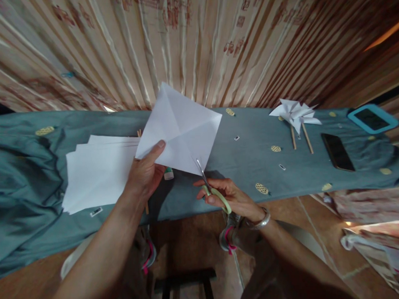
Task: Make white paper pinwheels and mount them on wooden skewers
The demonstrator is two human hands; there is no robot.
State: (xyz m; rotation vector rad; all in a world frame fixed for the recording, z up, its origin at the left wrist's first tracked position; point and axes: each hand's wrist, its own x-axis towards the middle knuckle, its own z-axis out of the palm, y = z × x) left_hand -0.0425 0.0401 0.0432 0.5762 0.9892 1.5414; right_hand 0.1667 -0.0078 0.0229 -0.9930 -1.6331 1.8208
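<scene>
My left hand (pixel 145 173) is pinching paper (pixel 180 130); my right hand (pixel 235 197), by the counter's near edge (pixel 182 209), is gripping scissors (pixel 206 187). One-sided support is likely risking sag and crooked cutting.

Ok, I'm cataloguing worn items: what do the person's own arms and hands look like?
The left hand and right hand are gloveless. A silvery bracelet circles the right wrist; no sleeve reaches either wrist.
</scene>
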